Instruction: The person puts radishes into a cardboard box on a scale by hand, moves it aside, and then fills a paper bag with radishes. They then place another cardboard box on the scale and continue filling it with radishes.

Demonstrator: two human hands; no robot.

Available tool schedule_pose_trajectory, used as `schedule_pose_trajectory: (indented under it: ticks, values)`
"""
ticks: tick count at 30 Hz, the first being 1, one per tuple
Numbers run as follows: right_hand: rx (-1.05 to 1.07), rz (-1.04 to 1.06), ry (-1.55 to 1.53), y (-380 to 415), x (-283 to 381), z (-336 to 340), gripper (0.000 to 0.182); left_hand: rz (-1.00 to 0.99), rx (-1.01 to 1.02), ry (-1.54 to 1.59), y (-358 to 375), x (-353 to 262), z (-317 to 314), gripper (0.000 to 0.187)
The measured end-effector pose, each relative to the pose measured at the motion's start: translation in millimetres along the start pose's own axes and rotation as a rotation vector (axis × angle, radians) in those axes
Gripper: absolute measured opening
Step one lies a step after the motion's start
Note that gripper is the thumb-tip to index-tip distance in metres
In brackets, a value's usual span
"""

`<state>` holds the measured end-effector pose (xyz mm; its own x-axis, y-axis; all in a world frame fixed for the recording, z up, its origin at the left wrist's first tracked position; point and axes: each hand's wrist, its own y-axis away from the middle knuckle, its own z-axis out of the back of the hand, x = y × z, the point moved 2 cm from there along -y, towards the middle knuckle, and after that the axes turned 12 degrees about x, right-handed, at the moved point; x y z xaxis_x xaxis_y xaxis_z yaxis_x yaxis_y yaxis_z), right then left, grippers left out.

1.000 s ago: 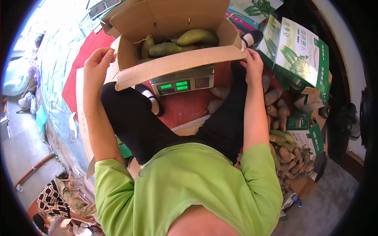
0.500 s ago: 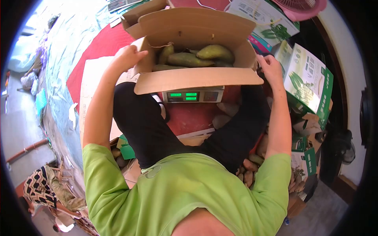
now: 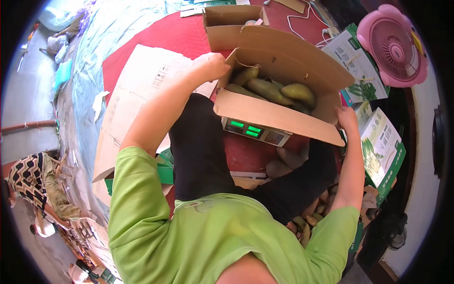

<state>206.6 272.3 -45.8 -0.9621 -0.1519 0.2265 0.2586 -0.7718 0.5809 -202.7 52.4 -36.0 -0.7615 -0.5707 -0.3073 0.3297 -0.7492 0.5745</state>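
Note:
An opened cardboard box [image 3: 279, 118] stands on a digital scale [image 3: 255, 134] with lit green figures, in front of my legs. Inside it lie several thick, greenish-brown tubers [image 3: 269, 90], one with a thin stringy end. My left hand [image 3: 210, 67] is closed at the box's left edge, its fingertips partly hidden. At the right end my right hand [image 3: 347, 118] has its fingers curled onto the box's edge. The near flap [image 3: 279, 117] folds outward over the top of the scale.
Flat cardboard [image 3: 137, 94] lies to the left on a red surface [image 3: 142, 42]. Behind stands a smaller open box [image 3: 227, 33]. Printed cartons [image 3: 380, 146] and a pink fan [image 3: 395, 47] are at the right. Loose tubers [image 3: 302, 222] lie by my right leg. Another person [image 3: 30, 177] is far left.
My view has swung, so the box, scale and both hands appear farther right and slanted. Both hands stay at the box's ends. More of the fan and flat cardboard shows.

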Motion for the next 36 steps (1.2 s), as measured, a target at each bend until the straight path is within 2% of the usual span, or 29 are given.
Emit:
schedule_pose_trajectory:
  ticks: [2,3,6,8,10,13,15,16,18,20,21,22,24,25,27,29,30,31,32,33,34,36]
  values:
    - [-0.034,0.051,0.046,-7.1,-3.1,2.6,0.042,-0.020,0.071,0.008,-6.9,9.0,0.6,0.044]
    - [-0.113,0.106,0.102,-15.5,-7.1,3.5,0.042,-0.016,0.050,0.051,-7.0,14.1,1.7,0.041]
    - [-0.127,0.150,0.129,-7.7,17.5,23.9,0.042,-0.050,0.003,0.120,-8.5,35.2,4.6,0.037]
    - [-0.068,0.151,0.137,16.3,61.4,41.0,0.042,-0.078,-0.018,0.197,-5.4,54.1,8.8,0.034]
    - [-0.246,0.321,0.284,18.4,90.5,51.0,0.041,-0.110,-0.092,0.287,-7.2,79.5,14.7,0.034]
    - [-0.194,0.367,0.202,22.8,140.6,57.8,0.036,-0.049,-0.159,0.367,16.6,112.1,37.3,0.034]
    - [-0.084,0.301,0.160,36.6,182.4,55.7,0.041,-0.044,-0.228,0.387,36.4,140.0,49.0,0.034]
    - [-0.135,0.389,0.183,41.1,199.8,50.4,0.040,-0.080,-0.234,0.329,54.2,149.7,57.4,0.034]
    - [-0.211,0.536,0.251,39.0,231.6,37.3,0.039,-0.014,-0.302,0.393,69.6,192.8,59.5,0.034]
    - [-0.197,0.603,0.259,32.6,263.4,16.5,0.037,0.027,-0.383,0.402,88.6,238.1,58.1,0.037]
    - [-0.159,0.614,0.225,37.8,281.9,2.4,0.036,0.080,-0.378,0.286,97.3,264.1,57.7,0.038]
    - [-0.022,0.486,0.192,59.9,306.8,-8.3,0.033,0.029,-0.438,0.347,119.5,268.0,54.4,0.037]
    - [-0.107,0.610,0.305,54.5,336.2,-44.0,0.031,0.045,-0.470,0.322,137.3,325.4,40.5,0.037]
    - [-0.291,0.775,0.334,45.5,346.1,-69.8,0.031,0.059,-0.503,0.270,150.5,346.6,32.8,0.037]
    - [-0.047,0.673,0.289,60.6,379.4,-105.4,0.030,0.240,-0.459,0.334,181.0,378.9,16.9,0.037]
    - [-0.009,0.688,0.352,77.9,406.8,-145.8,0.029,0.424,-0.353,0.252,213.4,412.3,-0.8,0.037]
    - [0.073,0.671,0.350,87.7,418.3,-165.2,0.029,0.460,-0.340,0.219,224.3,458.0,-23.8,0.038]
    - [0.067,0.700,0.383,101.3,427.5,-184.1,0.031,0.495,-0.327,0.184,234.0,493.1,-43.9,0.040]
    - [0.070,0.771,0.380,111.7,432.4,-204.9,0.032,0.520,-0.320,0.184,255.2,481.5,-50.6,0.039]
    - [0.171,0.787,0.446,120.0,438.5,-222.1,0.032,0.546,-0.324,0.242,273.0,477.4,-61.0,0.037]
    - [0.242,0.814,0.554,129.0,442.9,-237.3,0.030,0.681,-0.230,0.367,285.0,490.4,-76.2,0.034]
    - [0.355,0.921,0.670,137.4,443.6,-269.4,0.032,0.727,-0.191,0.361,307.8,513.9,-112.6,0.033]
